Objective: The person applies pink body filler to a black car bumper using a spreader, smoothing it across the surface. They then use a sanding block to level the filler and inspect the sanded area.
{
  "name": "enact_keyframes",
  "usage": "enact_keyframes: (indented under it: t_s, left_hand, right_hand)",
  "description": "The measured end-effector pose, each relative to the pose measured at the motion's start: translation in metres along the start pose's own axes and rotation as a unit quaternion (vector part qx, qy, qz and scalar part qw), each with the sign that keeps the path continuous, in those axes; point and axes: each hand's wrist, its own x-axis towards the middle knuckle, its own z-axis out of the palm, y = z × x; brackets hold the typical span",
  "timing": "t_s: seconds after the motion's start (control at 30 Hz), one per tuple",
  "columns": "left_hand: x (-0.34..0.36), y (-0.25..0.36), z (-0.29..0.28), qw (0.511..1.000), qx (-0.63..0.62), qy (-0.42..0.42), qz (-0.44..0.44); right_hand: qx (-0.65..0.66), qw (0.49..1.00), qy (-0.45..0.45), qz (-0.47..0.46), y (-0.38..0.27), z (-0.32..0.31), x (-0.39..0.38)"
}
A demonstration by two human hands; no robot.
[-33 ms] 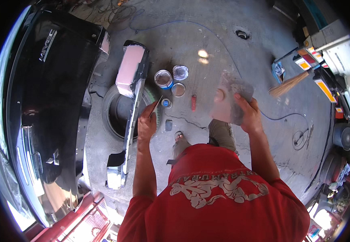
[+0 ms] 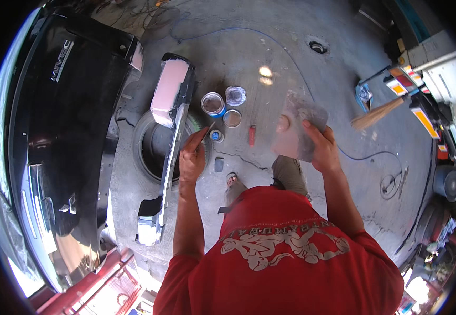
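Observation:
My left hand [image 2: 192, 156] is closed around a thin putty spreader [image 2: 210, 127], seen nearly edge-on, beside a long car bumper piece [image 2: 176, 139]. Pink filler coats the far end of that piece, which lies across a tire [image 2: 140, 152]. In my right hand [image 2: 322, 148] is a flat, smeared mixing board [image 2: 297, 137], gripped at its right edge. A pinkish round lump of putty [image 2: 283, 124] sits on the board. My right fingers partly cover the board, and what lies under it is hidden.
An uncovered can [image 2: 218, 111], its round lid [image 2: 232, 118], a crumpled silvery container [image 2: 235, 95] and a small blue-topped can [image 2: 216, 136] stand together on the floor. Nearby lie a red-handled tool [image 2: 252, 135] and a grey flat piece [image 2: 219, 164]. A black car [image 2: 81, 121] fills the left.
The mixing board in my right hand has shifted slightly left. The spreader in my left hand has turned a little; everything else looks the same.

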Motion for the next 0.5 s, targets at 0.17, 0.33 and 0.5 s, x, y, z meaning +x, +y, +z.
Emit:
enact_keyframes:
  t_s: [0.17,0.33,0.5]
  left_hand:
    - [0.091,0.146,0.062,0.984,0.008,0.152,0.090]
    - [0.110,0.221,0.104,0.984,0.097,0.134,0.061]
    - [0.079,0.208,0.105,0.992,0.110,0.051,-0.030]
  right_hand:
    - [0.105,0.975,-0.121,0.151,-0.035,-0.030,0.116]
    - [0.066,0.946,-0.308,-0.071,-0.067,-0.015,0.199]
    - [0.332,0.918,-0.167,0.137,-0.120,0.025,0.292]
